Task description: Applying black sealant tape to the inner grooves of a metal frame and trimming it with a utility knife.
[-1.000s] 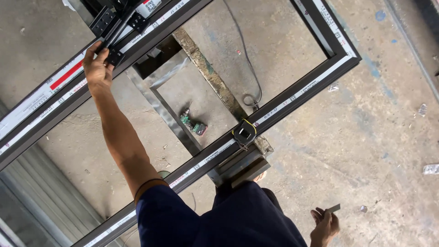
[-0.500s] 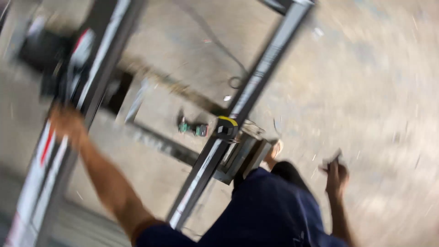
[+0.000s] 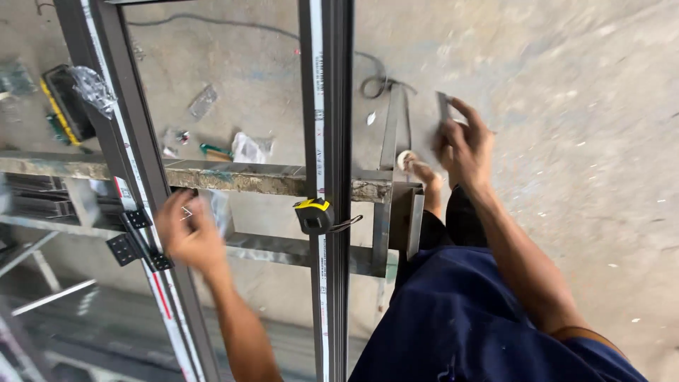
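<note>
A dark aluminium frame lies across a rusty metal trestle (image 3: 212,177); its left bar (image 3: 120,141) and middle bar (image 3: 327,127) run up the view. A black hinge (image 3: 138,244) sits on the left bar. My left hand (image 3: 189,237) hovers just right of that hinge, blurred, fingers curled; whether it holds anything is unclear. A yellow and black tape measure (image 3: 313,214) rests against the middle bar. My right hand (image 3: 463,145) is raised over the floor to the right, pinching a small flat grey metal piece (image 3: 443,106).
On the concrete floor beyond lie a yellow and black tool (image 3: 62,106), a green-handled tool (image 3: 212,150), scraps of plastic (image 3: 249,148) and a looped cable (image 3: 375,85). My foot (image 3: 419,168) stands beside the trestle's end. Metal profiles (image 3: 42,205) are stacked at the left.
The view has swung so the frame bars now run upright. My left hand has come off the hinge area slightly to the right. My right hand has risen with the metal piece.
</note>
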